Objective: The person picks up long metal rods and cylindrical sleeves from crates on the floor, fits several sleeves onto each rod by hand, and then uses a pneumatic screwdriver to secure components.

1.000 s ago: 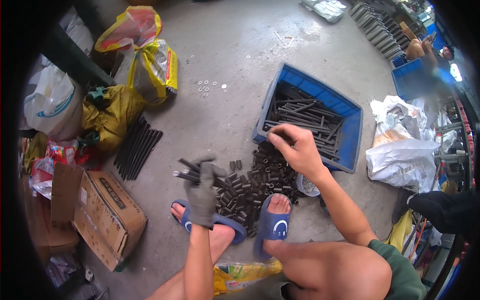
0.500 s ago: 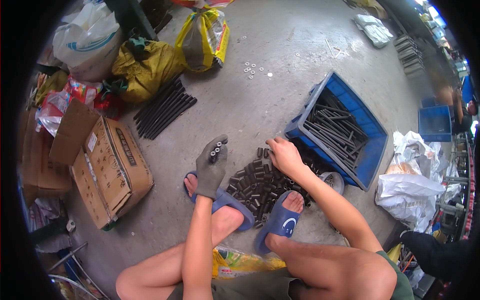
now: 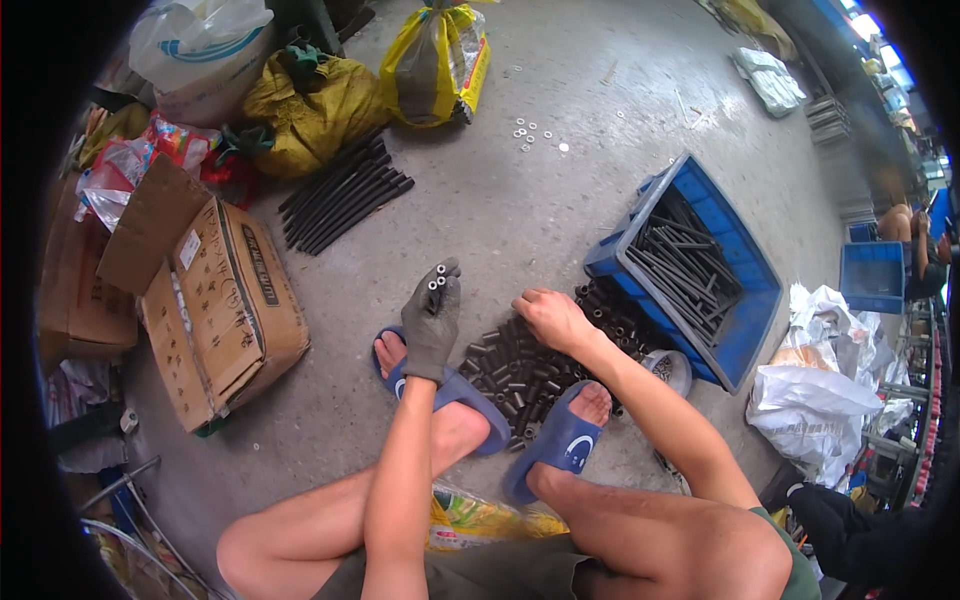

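My left hand, in a dark grey glove, is closed around several short dark tubes whose pale ring-shaped ends point up. Bare, my right hand hovers at the far edge of a pile of short black tubes on the floor. Its fingers are bent and pinched together, pointing toward the gloved hand; whatever is between them is hidden. The pile lies between and beyond my two blue sandals.
A blue crate of long black rods stands right of the pile, beside a small tub of small parts. At left are a cardboard box and a bundle of black rods. Loose washers lie farther off. Another person sits at far right.
My right hand has moved left along the pile, nearer the gloved hand. My left hand keeps its hold on the tubes. The whole view has shifted slightly.
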`<state>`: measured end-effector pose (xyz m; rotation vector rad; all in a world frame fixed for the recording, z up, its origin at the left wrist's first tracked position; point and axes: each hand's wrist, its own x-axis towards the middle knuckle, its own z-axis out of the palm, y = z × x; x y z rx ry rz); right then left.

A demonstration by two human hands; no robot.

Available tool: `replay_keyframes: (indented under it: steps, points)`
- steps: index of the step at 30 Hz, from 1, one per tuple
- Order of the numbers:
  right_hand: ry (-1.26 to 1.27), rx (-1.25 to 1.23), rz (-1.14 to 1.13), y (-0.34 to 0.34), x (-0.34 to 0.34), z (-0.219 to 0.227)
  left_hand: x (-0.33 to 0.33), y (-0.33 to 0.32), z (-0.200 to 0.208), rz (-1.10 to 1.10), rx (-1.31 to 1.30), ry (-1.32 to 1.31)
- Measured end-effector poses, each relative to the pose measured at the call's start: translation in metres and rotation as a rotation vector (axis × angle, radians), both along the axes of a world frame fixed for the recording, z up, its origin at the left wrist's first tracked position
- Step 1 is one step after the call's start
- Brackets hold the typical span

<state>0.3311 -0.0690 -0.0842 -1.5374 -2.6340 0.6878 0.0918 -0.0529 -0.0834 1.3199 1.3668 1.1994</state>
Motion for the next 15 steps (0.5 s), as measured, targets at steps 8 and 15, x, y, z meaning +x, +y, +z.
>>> replay_keyframes:
  steps: [8, 15]
  points:
    - [0.436, 0.038, -0.074, -0.013, 0.011, 0.057, -0.012, 0.002, -0.011, 0.087, -0.017, -0.034]
    - [0.979, -0.354, -0.707, -0.031, 0.041, 0.043, -0.008, 0.004, -0.003, 0.142, -0.131, -0.232]
